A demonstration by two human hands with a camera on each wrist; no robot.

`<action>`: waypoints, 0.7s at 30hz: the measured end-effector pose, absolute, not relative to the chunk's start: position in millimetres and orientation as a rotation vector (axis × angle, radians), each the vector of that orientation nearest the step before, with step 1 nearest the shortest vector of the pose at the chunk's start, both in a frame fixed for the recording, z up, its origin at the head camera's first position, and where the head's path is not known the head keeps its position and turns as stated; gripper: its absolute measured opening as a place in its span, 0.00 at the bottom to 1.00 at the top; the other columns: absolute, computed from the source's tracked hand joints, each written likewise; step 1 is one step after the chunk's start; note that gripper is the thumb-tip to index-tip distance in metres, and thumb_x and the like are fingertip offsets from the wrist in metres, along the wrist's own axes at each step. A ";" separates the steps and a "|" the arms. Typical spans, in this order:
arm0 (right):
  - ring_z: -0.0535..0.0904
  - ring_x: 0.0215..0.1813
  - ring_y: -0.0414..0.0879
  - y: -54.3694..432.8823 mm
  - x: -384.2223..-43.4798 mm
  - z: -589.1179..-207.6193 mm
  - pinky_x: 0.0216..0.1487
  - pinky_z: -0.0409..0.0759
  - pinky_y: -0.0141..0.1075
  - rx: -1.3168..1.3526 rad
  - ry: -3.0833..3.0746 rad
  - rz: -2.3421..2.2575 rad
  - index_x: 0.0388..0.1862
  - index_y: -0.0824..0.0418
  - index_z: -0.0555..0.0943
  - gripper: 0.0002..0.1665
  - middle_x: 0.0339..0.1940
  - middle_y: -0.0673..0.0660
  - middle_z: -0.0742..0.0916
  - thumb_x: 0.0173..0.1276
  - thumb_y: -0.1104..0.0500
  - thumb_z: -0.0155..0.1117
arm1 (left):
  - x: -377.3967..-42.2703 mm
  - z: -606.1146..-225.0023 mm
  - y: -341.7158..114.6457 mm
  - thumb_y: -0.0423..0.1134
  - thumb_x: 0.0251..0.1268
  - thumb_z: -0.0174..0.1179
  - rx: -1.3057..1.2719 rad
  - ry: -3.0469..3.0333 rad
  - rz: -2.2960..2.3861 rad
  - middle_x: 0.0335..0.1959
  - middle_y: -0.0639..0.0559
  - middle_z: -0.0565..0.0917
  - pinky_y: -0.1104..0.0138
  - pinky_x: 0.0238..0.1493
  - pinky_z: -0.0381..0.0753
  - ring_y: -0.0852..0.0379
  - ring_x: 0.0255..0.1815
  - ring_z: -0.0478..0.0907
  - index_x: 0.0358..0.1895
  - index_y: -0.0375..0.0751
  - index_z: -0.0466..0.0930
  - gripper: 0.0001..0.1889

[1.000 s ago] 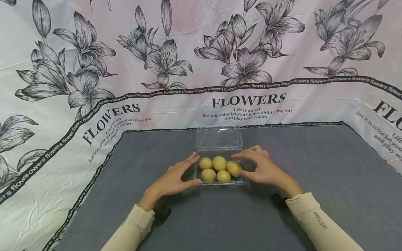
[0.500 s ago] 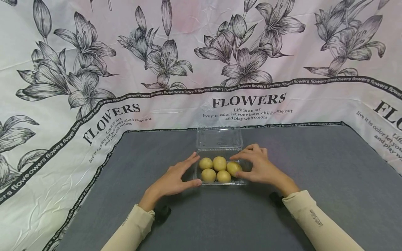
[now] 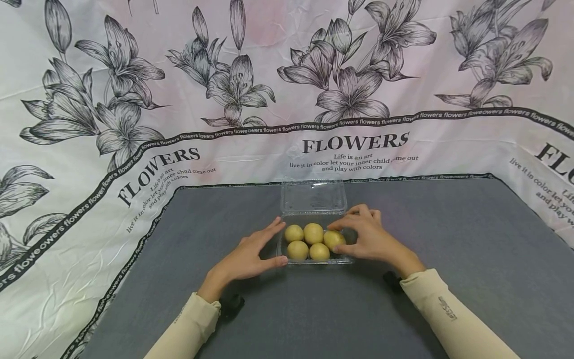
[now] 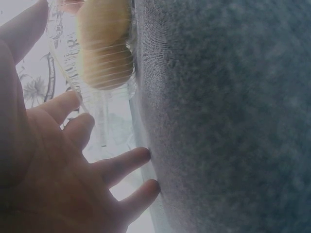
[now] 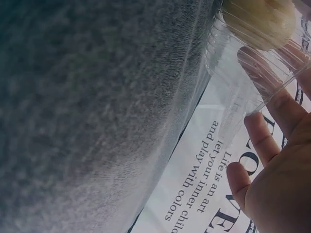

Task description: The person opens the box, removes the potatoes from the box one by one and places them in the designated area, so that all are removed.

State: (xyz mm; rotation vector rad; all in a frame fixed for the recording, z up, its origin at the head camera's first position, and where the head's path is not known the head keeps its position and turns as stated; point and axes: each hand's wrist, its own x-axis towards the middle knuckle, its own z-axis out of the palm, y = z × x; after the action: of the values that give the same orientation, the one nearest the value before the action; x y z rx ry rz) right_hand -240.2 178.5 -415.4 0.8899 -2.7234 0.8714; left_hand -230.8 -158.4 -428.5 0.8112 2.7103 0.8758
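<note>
In the head view, a clear plastic clamshell container (image 3: 293, 261) stands with its lid (image 3: 314, 198) raised at the back. Several round yellow fruits lie inside in two rows, among them a front-left fruit (image 3: 298, 251). My right hand (image 3: 375, 240) reaches in from the right, holding the rightmost yellow fruit (image 3: 334, 239) between thumb and fingers. The right wrist view has this fruit (image 5: 260, 22) behind the clear wall, with fingertips inside. My left hand (image 3: 248, 255) rests at the container's left side, thumb and fingers spread and fairly straight; two fingertips (image 4: 149, 154) touch the table in the left wrist view.
A grey cloth (image 3: 296, 309) covers the table. Behind and around it hangs a white floral sheet (image 3: 251, 154) printed with lettering. Dark wrist devices (image 3: 231, 304) sit below both wrists.
My right hand has shifted slightly left and inward round the rightmost fruit, its forearm following. The left hand, the container and the other fruits stay where they were.
</note>
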 end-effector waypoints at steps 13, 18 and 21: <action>0.65 0.64 0.56 174.8 -240.5 -409.7 0.56 0.50 0.57 0.839 -2.820 0.811 0.57 0.50 0.88 0.29 0.48 0.48 0.91 0.54 0.50 0.83 | -230.8 -428.5 -158.5 0.68 0.66 0.59 0.822 2.716 0.878 0.85 0.66 0.45 0.30 0.74 0.49 0.46 0.84 0.52 0.83 0.63 0.49 0.47; 0.64 0.65 0.57 173.6 -240.3 -408.1 0.55 0.50 0.56 0.819 -2.845 0.814 0.57 0.50 0.88 0.30 0.47 0.49 0.91 0.53 0.51 0.83 | -231.2 -429.0 -158.7 0.68 0.66 0.59 0.818 2.714 0.877 0.85 0.66 0.45 0.30 0.74 0.49 0.46 0.84 0.52 0.83 0.64 0.48 0.46; 0.64 0.66 0.56 173.6 -240.2 -408.6 0.55 0.50 0.55 0.810 -2.849 0.829 0.57 0.50 0.88 0.30 0.47 0.49 0.91 0.53 0.51 0.83 | -231.2 -429.0 -158.7 0.68 0.66 0.59 0.815 2.714 0.875 0.85 0.67 0.44 0.30 0.74 0.49 0.46 0.84 0.52 0.83 0.64 0.48 0.46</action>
State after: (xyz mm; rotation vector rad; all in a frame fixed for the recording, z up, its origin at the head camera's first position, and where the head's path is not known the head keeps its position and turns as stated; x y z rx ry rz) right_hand -240.2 173.6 -408.6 0.8095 -2.8488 0.8291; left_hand -231.2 -158.7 -429.0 0.8146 2.7144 0.8752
